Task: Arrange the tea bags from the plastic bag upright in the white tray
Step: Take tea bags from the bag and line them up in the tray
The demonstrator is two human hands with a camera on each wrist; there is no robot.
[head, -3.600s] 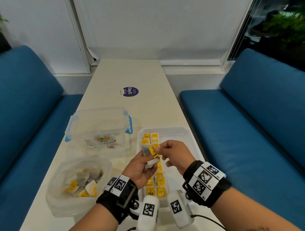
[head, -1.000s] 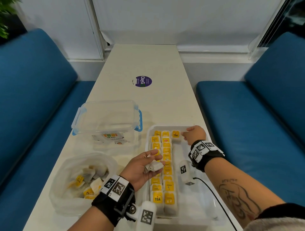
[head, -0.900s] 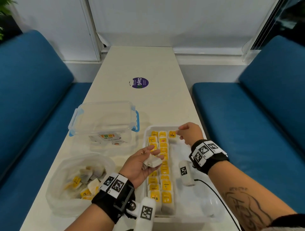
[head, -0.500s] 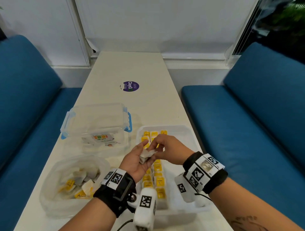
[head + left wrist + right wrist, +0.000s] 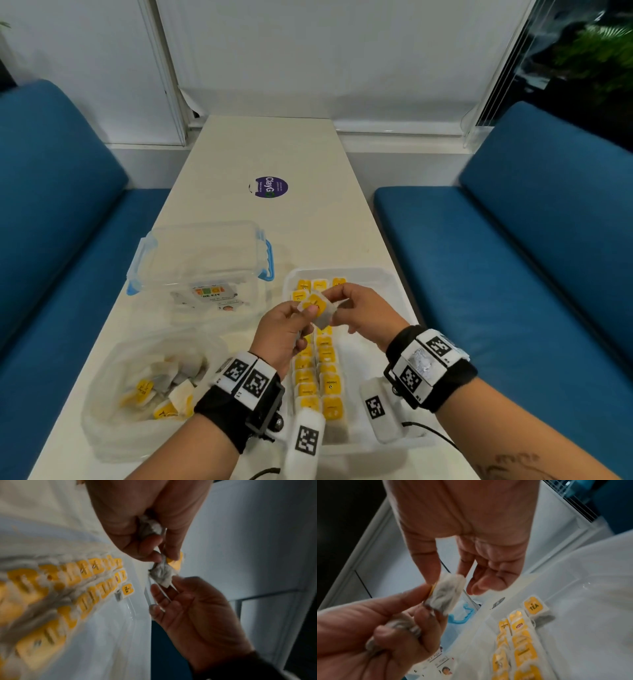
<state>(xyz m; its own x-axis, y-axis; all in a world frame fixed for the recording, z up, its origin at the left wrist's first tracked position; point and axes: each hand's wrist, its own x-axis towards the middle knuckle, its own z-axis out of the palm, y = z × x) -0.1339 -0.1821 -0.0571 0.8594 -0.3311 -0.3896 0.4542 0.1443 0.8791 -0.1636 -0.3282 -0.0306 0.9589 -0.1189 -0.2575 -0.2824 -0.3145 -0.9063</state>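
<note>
Both hands meet above the white tray [image 5: 388, 282]. My left hand [image 5: 306, 311] pinches a tea bag [image 5: 318, 308] with a yellow tag between thumb and fingers. A second, crumpled tea bag [image 5: 399, 626] sits tucked in its palm. My right hand [image 5: 338, 302] pinches the far edge of the raised tea bag [image 5: 447, 592] with thumb and forefinger. Two long rows of tea bags [image 5: 325, 377] stand upright in the tray, and a single bag [image 5: 534, 606] starts a third row at the far end. The plastic bag [image 5: 150, 387] with several loose tea bags lies at the near left.
A clear lidded box [image 5: 202, 253] with blue latches stands left of the tray, behind the plastic bag. A purple sticker [image 5: 268, 187] is on the table further back. Blue benches [image 5: 513, 274] run along both sides. The tray's right half holds no bags.
A second ago my right hand stood a tea bag at the tray's far end. It has since come back to my left hand and taken hold of the raised tea bag there.
</note>
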